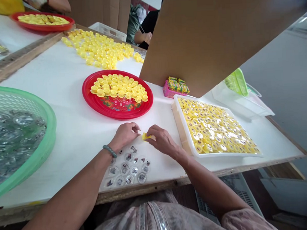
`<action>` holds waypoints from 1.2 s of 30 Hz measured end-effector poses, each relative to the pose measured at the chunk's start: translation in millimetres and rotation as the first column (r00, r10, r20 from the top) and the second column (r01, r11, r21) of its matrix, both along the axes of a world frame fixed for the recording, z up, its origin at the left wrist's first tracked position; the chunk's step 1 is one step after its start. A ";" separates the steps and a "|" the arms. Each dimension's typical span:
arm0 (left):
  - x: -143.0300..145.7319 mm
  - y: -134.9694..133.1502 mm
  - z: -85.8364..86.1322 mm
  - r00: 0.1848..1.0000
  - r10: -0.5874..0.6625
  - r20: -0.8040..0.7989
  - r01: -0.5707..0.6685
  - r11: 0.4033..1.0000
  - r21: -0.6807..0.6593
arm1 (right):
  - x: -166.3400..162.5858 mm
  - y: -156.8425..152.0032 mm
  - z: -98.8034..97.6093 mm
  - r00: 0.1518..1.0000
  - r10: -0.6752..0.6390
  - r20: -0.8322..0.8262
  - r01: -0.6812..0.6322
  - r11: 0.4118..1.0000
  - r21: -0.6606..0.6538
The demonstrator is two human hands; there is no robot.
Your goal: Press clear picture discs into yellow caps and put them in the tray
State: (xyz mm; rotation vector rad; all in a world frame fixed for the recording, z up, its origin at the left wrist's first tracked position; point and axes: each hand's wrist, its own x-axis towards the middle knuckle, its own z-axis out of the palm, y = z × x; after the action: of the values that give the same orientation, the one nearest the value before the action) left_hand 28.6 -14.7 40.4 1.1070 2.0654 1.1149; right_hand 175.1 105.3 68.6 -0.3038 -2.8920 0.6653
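My right hand (162, 139) pinches a small yellow round plastic piece (145, 136) just above the white table. Close beside it, my left hand (126, 133) has thumb and fingertips drawn together; whatever may be between them is too small to make out. A bracelet circles the left wrist. Below both hands, several clear round discs with dark printed figures (125, 168) lie spread near the table's front edge. Beyond the hands stands a red tray (109, 112) with many yellow pieces like the held one, grouped toward its far side.
A green basket (50, 134) of clear discs stands left. On the right, a white bin (182, 137) holds yellow pieces with printed faces. Behind it are a pink basket (167, 92) of small packets and a cardboard panel (190, 41). Loose yellow pieces (101, 50) cover the far table; co-workers sit beyond.
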 end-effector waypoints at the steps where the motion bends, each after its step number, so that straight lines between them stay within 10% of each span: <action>1: 1.7 0.1 -1.2 0.999 -0.051 -0.008 0.051 0.998 0.022 | 2.2 -3.2 -4.2 1.000 -0.007 0.017 0.007 1.000 0.002; 15: 20.8 1.4 -5.2 0.946 -0.227 -0.234 0.235 0.972 0.008 | 74.4 -67.0 -15.0 0.987 -0.132 0.093 0.147 0.974 -0.174; 22: 25.6 3.1 -10.3 0.930 -0.217 -0.297 0.231 0.973 0.010 | 75.0 -56.0 -17.1 0.977 -0.214 0.008 0.213 0.967 -0.140; 29: 25.7 3.8 -10.7 0.943 -0.189 -0.274 0.205 0.978 0.028 | 53.7 -66.6 -11.2 0.993 0.007 0.119 -0.004 1.000 -0.021; 36: 21.1 -1.3 2.9 0.963 -0.120 -0.242 0.137 0.989 0.053 | 55.7 -59.2 -23.4 0.981 -0.175 0.079 0.188 0.961 -0.204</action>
State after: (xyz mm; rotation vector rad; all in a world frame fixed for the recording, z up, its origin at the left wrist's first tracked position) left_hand 49.7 -16.0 43.3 1.4498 2.1110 1.0389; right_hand 230.8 46.1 45.1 -0.6188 -2.8052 0.9447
